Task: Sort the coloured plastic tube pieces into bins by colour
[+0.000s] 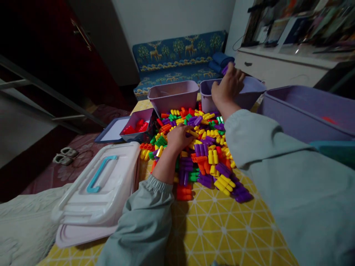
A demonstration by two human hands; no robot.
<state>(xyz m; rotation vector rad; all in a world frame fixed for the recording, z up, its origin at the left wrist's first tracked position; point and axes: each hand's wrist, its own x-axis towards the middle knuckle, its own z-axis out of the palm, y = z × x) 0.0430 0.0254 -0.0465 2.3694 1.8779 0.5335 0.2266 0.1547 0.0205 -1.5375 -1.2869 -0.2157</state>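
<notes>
A heap of bullet-shaped plastic building blocks point(206, 149) in yellow, purple, orange, green and red covers the middle of the table. My left hand point(179, 138) reaches into the heap's left side, fingers curled at a yellow block point(193, 133) that it seems to pinch. My right hand point(229, 87) is raised over the middle purple bin point(205, 98), thumb and fingers bent around a purple block point(227, 68) that is partly hidden behind the fingers. The floor of that bin is out of sight.
A pinkish bin point(177, 98) stands left of the middle one, a larger purple bin point(302, 118) to the right. A small box point(149, 131) holds red blocks. A white lid with a blue handle point(97, 181) lies at left on the yellow tablecloth point(219, 225).
</notes>
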